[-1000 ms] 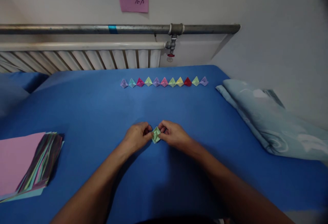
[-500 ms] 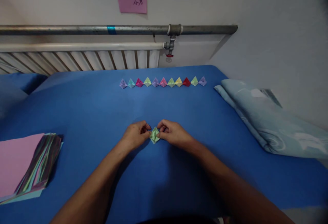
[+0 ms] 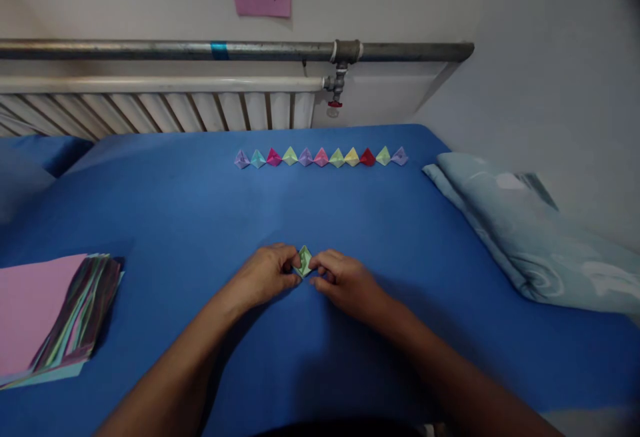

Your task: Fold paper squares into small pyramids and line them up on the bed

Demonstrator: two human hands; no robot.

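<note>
A small light-green folded paper piece [image 3: 305,262] is at the middle of the blue surface, between my two hands. My left hand [image 3: 270,274] grips its left corner between thumb and fingers. On the other side, my right hand [image 3: 345,280] has its index fingertip against the paper's right edge, with the thumb a little apart below it. Farther back lies a row of several folded paper pieces [image 3: 321,156] in purple, blue, pink, green, yellow and red, side by side.
A stack of coloured paper sheets [image 3: 40,317] lies on the blue surface [image 3: 165,224] at the left. At the right is a folded pale-green blanket [image 3: 510,230]. Behind stand a white radiator [image 3: 165,112] and a metal pipe [image 3: 275,50] with a red-handled valve.
My thumbs have moved off the front of the green paper to its lower edges, and my index fingers have come down onto its sides. The view has shifted slightly.
</note>
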